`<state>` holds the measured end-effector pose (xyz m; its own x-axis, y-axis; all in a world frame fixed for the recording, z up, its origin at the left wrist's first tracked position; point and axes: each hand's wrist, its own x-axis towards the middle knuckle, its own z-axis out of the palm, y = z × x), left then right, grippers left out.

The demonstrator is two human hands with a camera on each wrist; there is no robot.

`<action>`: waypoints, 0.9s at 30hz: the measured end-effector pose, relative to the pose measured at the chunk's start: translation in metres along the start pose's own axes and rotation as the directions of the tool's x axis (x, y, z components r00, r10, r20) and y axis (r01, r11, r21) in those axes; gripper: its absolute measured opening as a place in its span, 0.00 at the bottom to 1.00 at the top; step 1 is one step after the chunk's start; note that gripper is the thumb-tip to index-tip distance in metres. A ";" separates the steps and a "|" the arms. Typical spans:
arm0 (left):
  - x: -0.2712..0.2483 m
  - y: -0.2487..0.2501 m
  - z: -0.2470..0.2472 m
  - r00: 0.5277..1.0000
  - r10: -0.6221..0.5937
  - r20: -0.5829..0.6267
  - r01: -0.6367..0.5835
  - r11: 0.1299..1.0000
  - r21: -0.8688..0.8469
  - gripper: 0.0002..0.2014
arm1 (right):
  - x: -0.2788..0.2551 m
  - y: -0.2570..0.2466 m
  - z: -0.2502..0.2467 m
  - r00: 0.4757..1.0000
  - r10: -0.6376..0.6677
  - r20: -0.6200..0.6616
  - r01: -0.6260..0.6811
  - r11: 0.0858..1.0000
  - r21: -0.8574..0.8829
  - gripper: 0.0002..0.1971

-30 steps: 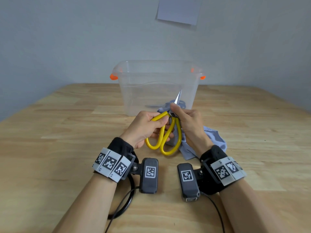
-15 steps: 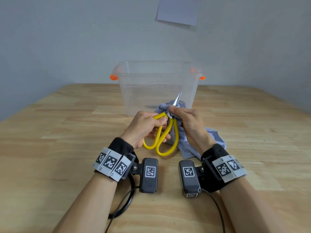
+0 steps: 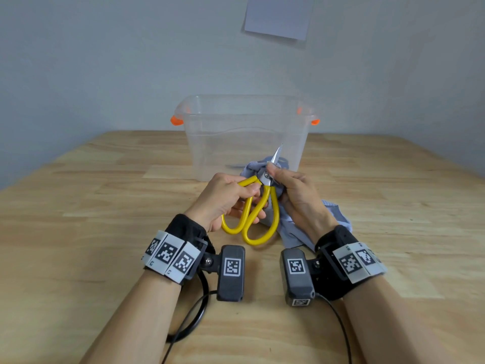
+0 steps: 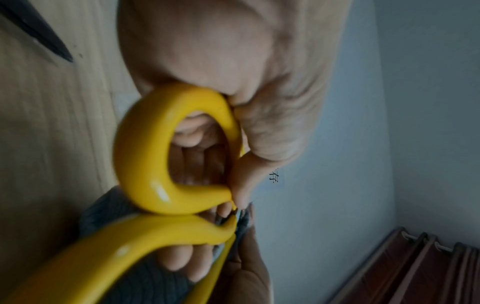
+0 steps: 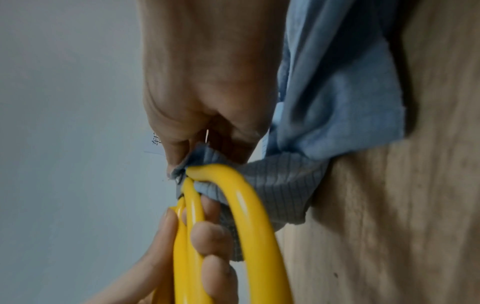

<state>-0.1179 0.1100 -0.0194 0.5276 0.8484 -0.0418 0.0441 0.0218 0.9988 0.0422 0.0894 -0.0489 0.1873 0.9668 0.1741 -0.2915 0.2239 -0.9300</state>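
Yellow-handled scissors [image 3: 258, 219] [image 4: 145, 164] [image 5: 249, 226] are held above the wooden table [image 3: 78, 232], blades shut and pointing up and away. My left hand [image 3: 228, 198] grips one yellow handle loop with thumb on top and fingers curled under. My right hand [image 3: 291, 195] pinches a pale blue-grey cloth [image 3: 333, 222] [image 5: 337, 102] around the blades at the pivot. The rest of the cloth hangs down onto the table to the right. In the right wrist view the cloth bunches under the fingers right above the handles.
A clear plastic bin [image 3: 246, 135] with orange latches stands just behind the hands. A sheet of paper [image 3: 278, 14] is stuck on the grey wall. Black cables [image 3: 194, 313] run over the near table edge under my forearms.
The right hand with the cloth has slid slightly up along the blades toward the tip, and the scissors have tilted a little; the left hand keeps its grip on the handle.
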 end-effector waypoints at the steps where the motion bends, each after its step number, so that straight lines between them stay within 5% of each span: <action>1: 0.000 0.000 0.000 1.000 -0.006 -0.006 0.006 1.000 -0.001 0.08 | 0.001 0.000 0.000 1.000 0.025 0.002 -0.025 1.000 0.008 0.23; 4: 0.000 0.001 -0.002 1.000 -0.011 -0.011 0.011 1.000 -0.006 0.08 | 0.003 0.002 0.000 0.998 0.056 0.005 -0.056 0.998 0.003 0.36; 9: -0.002 0.002 -0.003 0.999 -0.016 0.030 0.016 1.000 0.003 0.08 | 0.001 -0.002 -0.001 0.999 0.052 0.010 -0.053 0.998 0.036 0.21; 17: -0.002 0.000 0.000 0.999 -0.020 0.041 0.021 1.000 -0.008 0.08 | 0.000 0.006 0.002 0.999 -0.032 -0.042 0.036 0.996 0.082 0.16; 27: -0.002 0.002 0.001 0.998 -0.023 0.054 0.025 0.999 -0.033 0.08 | 0.001 0.006 -0.001 0.991 -0.133 -0.025 0.133 0.991 -0.016 0.22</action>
<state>-0.1183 0.1077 -0.0177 0.5714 0.8180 -0.0662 0.0288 0.0606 0.9977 0.0417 0.0918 -0.0551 0.2481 0.9249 0.2882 -0.2488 0.3483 -0.9038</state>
